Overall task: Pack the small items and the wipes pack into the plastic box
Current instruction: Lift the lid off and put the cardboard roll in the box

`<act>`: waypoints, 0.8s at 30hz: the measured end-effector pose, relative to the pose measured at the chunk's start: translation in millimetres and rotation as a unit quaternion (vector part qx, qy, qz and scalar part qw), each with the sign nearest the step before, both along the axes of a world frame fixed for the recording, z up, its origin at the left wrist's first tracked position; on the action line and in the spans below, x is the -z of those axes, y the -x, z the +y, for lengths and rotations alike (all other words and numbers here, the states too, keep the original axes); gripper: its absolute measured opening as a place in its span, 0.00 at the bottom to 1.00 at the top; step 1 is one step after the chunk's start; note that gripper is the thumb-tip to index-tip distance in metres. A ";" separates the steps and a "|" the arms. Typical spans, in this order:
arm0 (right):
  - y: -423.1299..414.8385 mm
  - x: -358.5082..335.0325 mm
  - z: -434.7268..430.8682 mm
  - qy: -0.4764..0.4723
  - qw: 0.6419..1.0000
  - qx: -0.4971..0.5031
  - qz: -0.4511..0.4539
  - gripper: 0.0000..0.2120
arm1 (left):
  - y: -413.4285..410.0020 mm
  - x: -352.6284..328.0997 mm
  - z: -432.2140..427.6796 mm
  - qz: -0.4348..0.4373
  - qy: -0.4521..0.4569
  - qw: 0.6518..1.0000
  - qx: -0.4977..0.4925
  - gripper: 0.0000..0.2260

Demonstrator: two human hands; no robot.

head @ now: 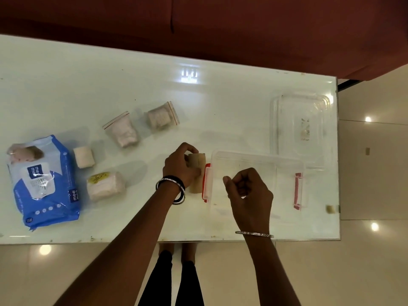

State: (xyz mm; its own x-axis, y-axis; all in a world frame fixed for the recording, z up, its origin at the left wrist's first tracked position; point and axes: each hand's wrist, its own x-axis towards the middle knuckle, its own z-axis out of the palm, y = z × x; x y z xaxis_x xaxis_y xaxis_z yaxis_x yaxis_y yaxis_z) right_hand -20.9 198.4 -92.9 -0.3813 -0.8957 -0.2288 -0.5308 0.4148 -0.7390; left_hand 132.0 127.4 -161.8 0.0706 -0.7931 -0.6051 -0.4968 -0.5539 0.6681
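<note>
My left hand (180, 165) grips a tan bandage roll (197, 160) just left of the clear plastic box (287, 166); a second tan roll (196, 188) lies below my wrist against the box's red-and-white clip (207, 183). Over the box's near left part, my right hand (249, 193) hovers with its fingers curled and nothing in them. The blue wipes pack (44, 184) lies at the far left. Between the pack and the box lie a white roll (84, 157), a wrapped gauze pack (105, 186) and two zip bags (122, 132) (163, 116).
The box's clear lid (301, 129) lies behind the box near the white table's right edge (337, 151). A small tan piece (330, 209) sits at that edge. A red-brown sofa (220, 25) runs behind the table. My legs stand below the near edge.
</note>
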 end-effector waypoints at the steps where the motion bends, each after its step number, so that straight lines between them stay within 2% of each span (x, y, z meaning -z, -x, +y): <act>1: -1.2 -2.3 -0.6 0.003 1.000 -0.003 -0.005 0.11 | -5.3 -2.5 3.2 0.022 -0.002 0.999 -0.041 0.17; 4: -8.2 -11.2 -2.4 0.028 0.999 -0.011 -0.018 0.10 | -24.2 -16.3 13.8 0.097 0.005 0.987 -0.128 0.18; 8: -26.8 -26.3 0.6 0.029 0.997 -0.039 -0.053 0.06 | -44.4 -54.6 28.6 0.231 0.024 0.951 -0.205 0.20; 12: -46.0 -42.2 6.6 -0.028 0.990 -0.094 -0.103 0.21 | -44.8 -93.5 40.3 0.288 0.039 0.943 -0.165 0.19; 15: -47.4 -47.7 10.0 -0.048 0.988 -0.067 -0.128 0.23 | -34.9 -106.6 44.6 0.332 0.028 0.934 -0.129 0.16; 19: -20.3 -40.9 8.2 -0.076 0.985 0.075 -0.135 0.16 | -32.5 -103.6 45.8 0.305 0.018 0.946 -0.111 0.12; 22: 5.9 -22.0 0.3 -0.147 0.970 0.150 -0.120 0.17 | -35.5 -88.2 47.9 0.220 0.017 0.967 -0.128 0.10; 24: 14.0 -4.7 -8.5 -0.216 0.951 0.159 -0.156 0.20 | -35.7 -78.4 49.4 0.186 -0.004 0.975 -0.125 0.09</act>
